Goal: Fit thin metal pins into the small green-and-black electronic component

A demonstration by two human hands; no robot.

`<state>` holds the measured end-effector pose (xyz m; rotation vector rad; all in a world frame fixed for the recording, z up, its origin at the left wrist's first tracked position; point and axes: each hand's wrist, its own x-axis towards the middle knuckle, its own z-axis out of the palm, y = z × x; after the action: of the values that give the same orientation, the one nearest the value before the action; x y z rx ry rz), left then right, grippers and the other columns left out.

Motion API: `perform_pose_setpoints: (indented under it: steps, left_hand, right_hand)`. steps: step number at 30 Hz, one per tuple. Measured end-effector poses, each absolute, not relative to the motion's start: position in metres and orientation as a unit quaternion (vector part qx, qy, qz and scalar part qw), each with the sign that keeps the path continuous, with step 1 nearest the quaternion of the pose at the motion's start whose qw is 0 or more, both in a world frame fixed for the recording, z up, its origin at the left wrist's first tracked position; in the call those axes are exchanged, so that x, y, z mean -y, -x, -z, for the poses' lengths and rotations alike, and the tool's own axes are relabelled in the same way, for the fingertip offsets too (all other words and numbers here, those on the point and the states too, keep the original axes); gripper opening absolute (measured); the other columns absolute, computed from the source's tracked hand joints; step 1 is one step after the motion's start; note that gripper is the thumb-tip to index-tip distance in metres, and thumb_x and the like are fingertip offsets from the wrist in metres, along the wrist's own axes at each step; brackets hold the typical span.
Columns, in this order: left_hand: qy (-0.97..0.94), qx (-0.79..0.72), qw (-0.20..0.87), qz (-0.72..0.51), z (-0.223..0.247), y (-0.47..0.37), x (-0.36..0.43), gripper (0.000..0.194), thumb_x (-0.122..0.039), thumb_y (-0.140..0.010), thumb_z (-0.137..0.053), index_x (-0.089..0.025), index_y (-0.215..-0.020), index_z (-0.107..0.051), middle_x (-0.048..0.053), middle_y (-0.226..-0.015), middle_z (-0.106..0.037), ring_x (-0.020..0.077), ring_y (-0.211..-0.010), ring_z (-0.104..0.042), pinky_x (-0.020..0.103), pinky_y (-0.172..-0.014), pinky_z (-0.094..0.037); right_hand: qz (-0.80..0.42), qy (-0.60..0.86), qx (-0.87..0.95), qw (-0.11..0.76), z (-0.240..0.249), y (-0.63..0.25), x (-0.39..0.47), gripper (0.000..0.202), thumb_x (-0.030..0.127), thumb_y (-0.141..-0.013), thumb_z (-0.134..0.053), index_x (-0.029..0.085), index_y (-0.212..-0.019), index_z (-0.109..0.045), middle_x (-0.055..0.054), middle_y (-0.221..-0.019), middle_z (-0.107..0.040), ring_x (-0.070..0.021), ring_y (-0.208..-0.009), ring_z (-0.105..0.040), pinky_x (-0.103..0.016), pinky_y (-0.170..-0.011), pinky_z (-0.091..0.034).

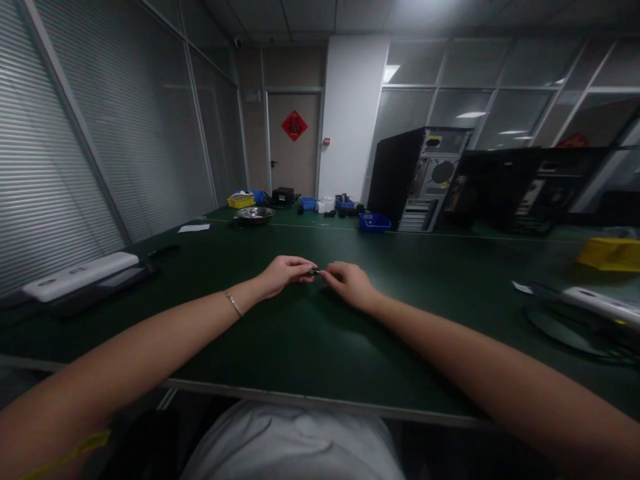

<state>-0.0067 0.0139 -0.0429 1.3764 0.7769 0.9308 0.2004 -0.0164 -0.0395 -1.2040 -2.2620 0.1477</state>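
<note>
My left hand is closed in a pinch on a small part with a green and a shiny metal bit. It is too small for me to tell its kind. From the other side, my right hand holds the part's near end between thumb and curled fingers. Both hands face each other just above the middle of the green table, and the fingers cover most of the part. A thin bracelet circles the left wrist.
A metal bowl, a yellow bin and a blue tray stand toward the back. A black computer case rises behind on the right. White power strips lie left and right, with a coiled cable.
</note>
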Motion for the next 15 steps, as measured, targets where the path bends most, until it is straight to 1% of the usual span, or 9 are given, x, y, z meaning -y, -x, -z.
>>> perform_pose_setpoints:
  steps: [4, 7, 15]
  left_hand:
    - [-0.594, -0.337, 0.614, -0.396, 0.0429, 0.0076, -0.0142, 0.018, -0.017, -0.078, -0.071, -0.009, -0.094, -0.071, 0.011, -0.087, -0.072, 0.0167, -0.078, -0.068, 0.032, -0.081, -0.054]
    - [-0.588, -0.332, 0.626, -0.39, 0.0419, 0.0089, -0.0141, 0.017, -0.015, -0.079, -0.07, -0.008, -0.094, -0.072, 0.011, -0.087, -0.073, 0.0166, -0.078, -0.068, 0.031, -0.081, -0.054]
    - [-0.568, -0.337, 0.653, -0.372, 0.0346, 0.0074, -0.0069, 0.015, -0.011, -0.08, -0.067, -0.007, -0.094, -0.071, 0.013, -0.091, -0.073, 0.0157, -0.078, -0.069, 0.028, -0.079, -0.055]
  right_hand:
    - [-0.06, 0.435, 0.852, 0.284, 0.041, -0.2014, 0.0151, 0.029, 0.038, -0.093, -0.045, 0.019, -0.082, -0.064, -0.002, -0.08, -0.06, -0.0139, -0.071, -0.051, -0.024, -0.061, -0.032]
    - [-0.06, 0.429, 0.853, 0.291, 0.0413, -0.202, 0.0149, 0.029, 0.037, -0.093, -0.045, 0.018, -0.08, -0.063, -0.002, -0.079, -0.06, -0.0135, -0.071, -0.051, -0.024, -0.062, -0.033]
    - [-0.086, 0.401, 0.861, 0.301, 0.0413, -0.2026, 0.0157, 0.03, 0.036, -0.093, -0.045, 0.017, -0.078, -0.063, -0.002, -0.076, -0.059, -0.0132, -0.07, -0.051, -0.023, -0.063, -0.035]
